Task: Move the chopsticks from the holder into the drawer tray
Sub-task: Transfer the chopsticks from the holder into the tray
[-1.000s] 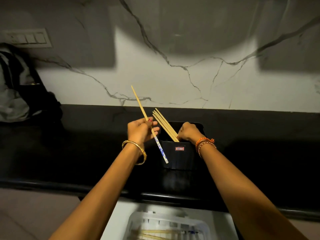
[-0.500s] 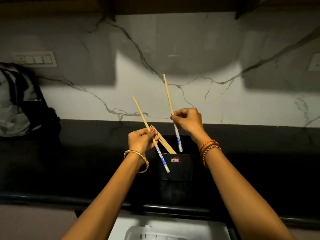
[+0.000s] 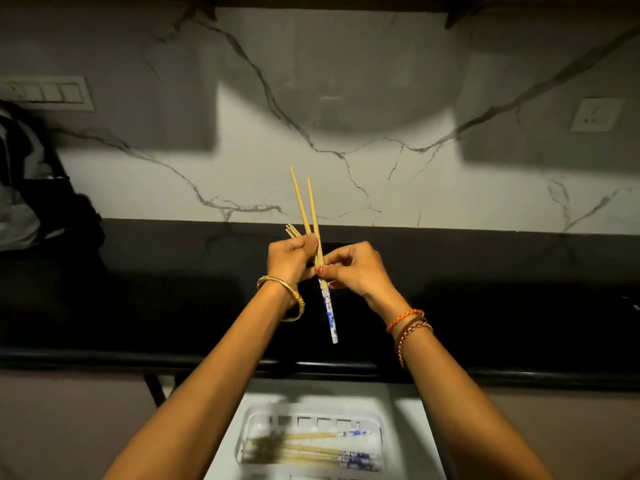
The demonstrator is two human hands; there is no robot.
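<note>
1. The left hand (image 3: pixel 292 259) and right hand (image 3: pixel 353 268) meet above the black worktop (image 3: pixel 156 289), both pinching a pair of chopsticks (image 3: pixel 317 244) together, tips up.
2. More chopstick ends (image 3: pixel 292 232) poke out behind the left hand; the holder is hidden.
3. Below, the white drawer tray (image 3: pixel 375 415) already holds several chopsticks (image 3: pixel 311 452) lying flat.

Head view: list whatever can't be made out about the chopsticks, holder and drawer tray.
- Black holder: hidden behind both hands, left hand and right hand.
- Remaining wooden chopsticks in it: only tips show.
- White plastic drawer tray: near end cut off by the bottom edge; contents motion-blurred, uncountable.
</note>
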